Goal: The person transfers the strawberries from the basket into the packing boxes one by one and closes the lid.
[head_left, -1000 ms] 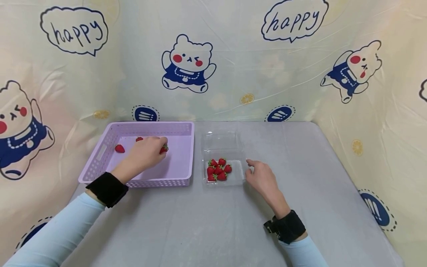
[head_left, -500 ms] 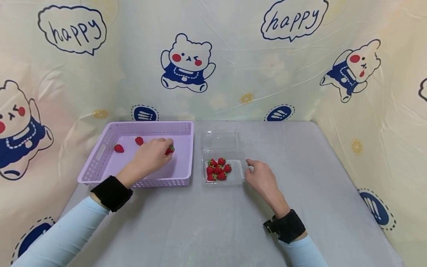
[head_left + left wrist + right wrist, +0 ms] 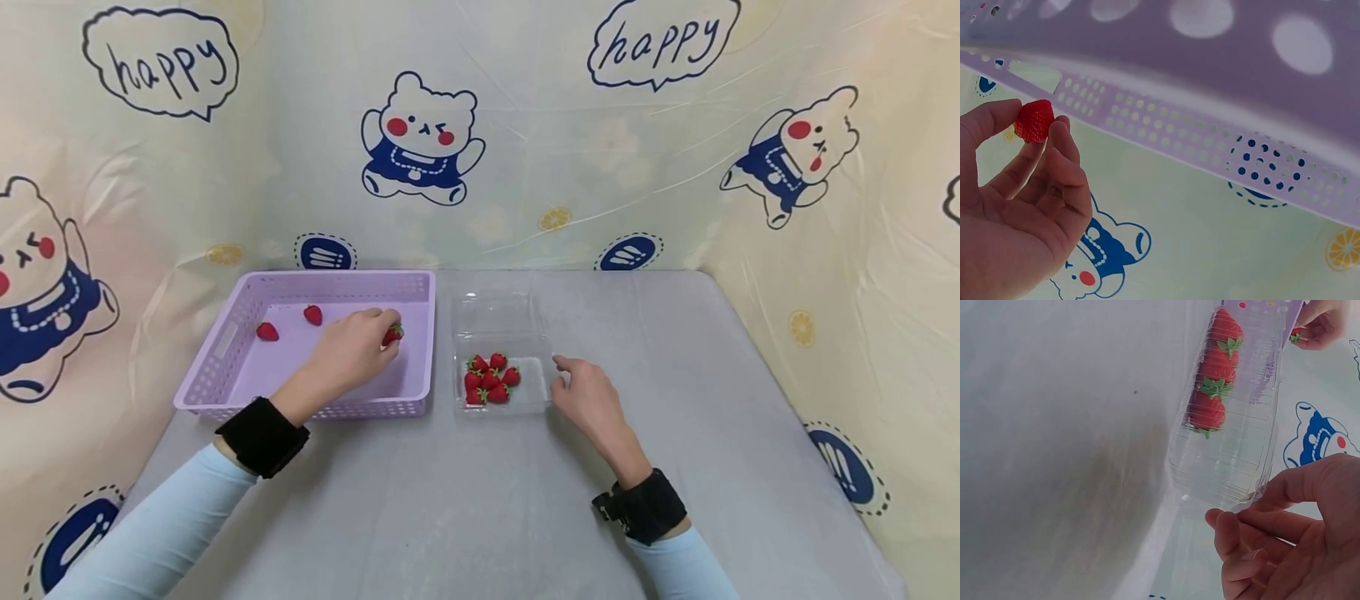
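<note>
My left hand (image 3: 347, 357) pinches a red strawberry (image 3: 1036, 122) between thumb and fingertips, over the right part of a lilac plastic basket (image 3: 432, 333). Two more strawberries lie in that basket: one strawberry (image 3: 267, 332) towards the left, another strawberry (image 3: 312, 314) farther back. To the basket's right stands a clear plastic clamshell box (image 3: 535, 385), its lid folded back. Several strawberries (image 3: 491, 380) with green leaves are grouped in its left part. My right hand (image 3: 591, 404) holds the box's right edge with thumb and index finger, as the right wrist view shows.
A grey cloth covers the table (image 3: 450, 500). Behind and beside it hangs a pale curtain (image 3: 525, 150) printed with bears and lettering. The basket's perforated side wall (image 3: 1166, 119) rises close to the left hand.
My left hand has moved to the right inside the basket with its strawberry, uncovering the strawberry farther back. My right hand and the clamshell box have stayed put.
</note>
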`<move>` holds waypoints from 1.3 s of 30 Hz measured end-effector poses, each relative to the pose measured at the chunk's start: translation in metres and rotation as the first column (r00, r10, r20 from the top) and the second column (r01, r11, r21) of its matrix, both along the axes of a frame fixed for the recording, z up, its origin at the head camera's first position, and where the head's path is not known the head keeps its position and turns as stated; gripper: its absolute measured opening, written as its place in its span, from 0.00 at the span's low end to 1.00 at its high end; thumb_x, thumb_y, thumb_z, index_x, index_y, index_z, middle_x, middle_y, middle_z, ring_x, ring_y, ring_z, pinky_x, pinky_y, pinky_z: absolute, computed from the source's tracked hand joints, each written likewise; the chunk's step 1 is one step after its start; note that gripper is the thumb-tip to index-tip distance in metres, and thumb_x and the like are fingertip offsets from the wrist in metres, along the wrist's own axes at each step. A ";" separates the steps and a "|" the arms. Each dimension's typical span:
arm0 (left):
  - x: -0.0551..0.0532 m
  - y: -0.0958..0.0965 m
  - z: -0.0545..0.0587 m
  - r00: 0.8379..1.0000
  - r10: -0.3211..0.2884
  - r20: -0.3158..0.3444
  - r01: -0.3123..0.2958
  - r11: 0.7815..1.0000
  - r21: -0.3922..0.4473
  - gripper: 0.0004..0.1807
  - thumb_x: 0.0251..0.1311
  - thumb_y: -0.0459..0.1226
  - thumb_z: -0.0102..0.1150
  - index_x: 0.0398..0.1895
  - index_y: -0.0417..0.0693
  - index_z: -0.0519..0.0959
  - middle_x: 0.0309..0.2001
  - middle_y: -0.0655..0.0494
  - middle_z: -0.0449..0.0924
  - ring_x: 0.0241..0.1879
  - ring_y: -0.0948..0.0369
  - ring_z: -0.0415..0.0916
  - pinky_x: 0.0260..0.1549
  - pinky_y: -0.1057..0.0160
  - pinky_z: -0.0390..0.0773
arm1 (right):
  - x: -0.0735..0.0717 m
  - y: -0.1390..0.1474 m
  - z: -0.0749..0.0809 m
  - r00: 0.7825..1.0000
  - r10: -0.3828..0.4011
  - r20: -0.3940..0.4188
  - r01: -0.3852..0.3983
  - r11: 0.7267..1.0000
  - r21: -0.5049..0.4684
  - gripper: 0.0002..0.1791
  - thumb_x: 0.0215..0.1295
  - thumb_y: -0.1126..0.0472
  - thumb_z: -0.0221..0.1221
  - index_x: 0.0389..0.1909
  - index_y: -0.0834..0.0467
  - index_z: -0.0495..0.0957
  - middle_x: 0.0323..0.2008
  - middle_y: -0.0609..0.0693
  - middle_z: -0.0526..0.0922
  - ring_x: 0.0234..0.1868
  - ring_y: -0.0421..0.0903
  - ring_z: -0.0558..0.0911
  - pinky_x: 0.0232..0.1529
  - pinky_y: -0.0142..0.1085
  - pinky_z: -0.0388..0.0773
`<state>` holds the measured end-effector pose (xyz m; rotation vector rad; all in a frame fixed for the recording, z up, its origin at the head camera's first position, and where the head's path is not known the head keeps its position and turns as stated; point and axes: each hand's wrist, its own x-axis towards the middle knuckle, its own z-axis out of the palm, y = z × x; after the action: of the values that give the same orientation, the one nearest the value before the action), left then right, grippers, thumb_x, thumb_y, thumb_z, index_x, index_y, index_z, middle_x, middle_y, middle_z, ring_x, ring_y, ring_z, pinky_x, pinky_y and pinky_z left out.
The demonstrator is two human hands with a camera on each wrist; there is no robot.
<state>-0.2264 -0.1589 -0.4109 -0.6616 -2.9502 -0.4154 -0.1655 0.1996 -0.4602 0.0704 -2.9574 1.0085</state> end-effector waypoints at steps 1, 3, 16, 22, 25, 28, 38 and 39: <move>0.000 0.001 0.000 1.000 0.002 -0.002 -0.002 1.000 -0.002 0.10 0.66 0.35 0.67 0.48 0.41 0.82 0.36 0.48 0.83 0.32 0.52 0.78 0.35 0.50 0.83 | 0.000 0.000 0.000 1.000 0.001 -0.002 -0.001 1.000 0.000 0.26 0.65 0.70 0.54 0.65 0.67 0.79 0.56 0.64 0.85 0.16 0.40 0.53 0.18 0.35 0.55; 0.000 0.003 0.000 1.000 0.004 0.002 -0.004 1.000 0.000 0.11 0.66 0.35 0.66 0.48 0.41 0.82 0.36 0.48 0.83 0.33 0.51 0.78 0.35 0.50 0.83 | 0.000 0.000 0.000 1.000 0.002 -0.004 -0.002 1.000 0.000 0.26 0.65 0.70 0.54 0.65 0.67 0.79 0.56 0.65 0.85 0.16 0.40 0.53 0.18 0.35 0.55; 0.007 0.017 0.002 1.000 0.014 -0.019 -0.013 0.999 0.031 0.20 0.62 0.35 0.67 0.56 0.39 0.78 0.37 0.46 0.84 0.34 0.50 0.80 0.34 0.47 0.81 | 0.000 0.001 0.000 1.000 0.005 -0.007 -0.005 1.000 -0.003 0.26 0.65 0.70 0.54 0.65 0.67 0.80 0.55 0.64 0.86 0.15 0.40 0.53 0.18 0.35 0.55; 0.009 0.022 0.002 0.999 -0.019 -0.027 0.020 0.999 0.044 0.12 0.62 0.35 0.68 0.46 0.43 0.79 0.33 0.51 0.81 0.31 0.53 0.77 0.31 0.52 0.81 | 0.001 0.001 0.000 1.000 0.004 -0.004 -0.004 1.000 -0.013 0.26 0.65 0.70 0.54 0.65 0.67 0.80 0.55 0.64 0.86 0.15 0.40 0.52 0.17 0.35 0.55; 0.010 0.025 0.002 0.999 -0.028 -0.031 0.029 0.998 0.050 0.13 0.62 0.35 0.69 0.48 0.42 0.80 0.34 0.50 0.82 0.32 0.53 0.78 0.33 0.53 0.82 | 0.002 0.002 0.000 1.000 0.004 -0.004 -0.004 1.000 -0.017 0.26 0.65 0.69 0.54 0.65 0.67 0.80 0.55 0.64 0.86 0.15 0.40 0.52 0.17 0.34 0.55; 0.011 0.029 0.003 0.998 -0.034 -0.046 0.036 0.998 0.053 0.14 0.63 0.35 0.69 0.49 0.42 0.80 0.35 0.49 0.82 0.32 0.53 0.78 0.32 0.53 0.83 | 0.002 0.002 0.000 1.000 0.002 -0.004 -0.002 1.000 -0.018 0.26 0.65 0.69 0.54 0.65 0.67 0.80 0.55 0.64 0.86 0.15 0.40 0.52 0.17 0.34 0.55; 0.015 0.040 0.001 0.997 -0.064 -0.037 0.066 0.996 0.058 0.14 0.63 0.36 0.69 0.50 0.42 0.81 0.37 0.49 0.83 0.34 0.54 0.79 0.35 0.52 0.83 | 0.001 0.001 0.000 1.000 -0.009 0.002 0.009 1.000 -0.018 0.26 0.65 0.69 0.54 0.65 0.66 0.80 0.55 0.63 0.86 0.15 0.40 0.53 0.17 0.35 0.55; 0.015 0.041 0.001 0.997 -0.064 -0.033 0.066 0.996 0.058 0.15 0.63 0.36 0.69 0.51 0.42 0.81 0.38 0.49 0.84 0.35 0.53 0.80 0.36 0.51 0.84 | 0.001 0.002 0.000 1.000 -0.010 0.003 0.010 1.000 -0.017 0.26 0.65 0.69 0.54 0.65 0.66 0.80 0.55 0.63 0.86 0.15 0.40 0.53 0.17 0.35 0.55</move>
<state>-0.2110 -0.1178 -0.4101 -0.7520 -2.8810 -0.4911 -0.1648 0.2012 -0.4604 0.0531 -2.9485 1.0334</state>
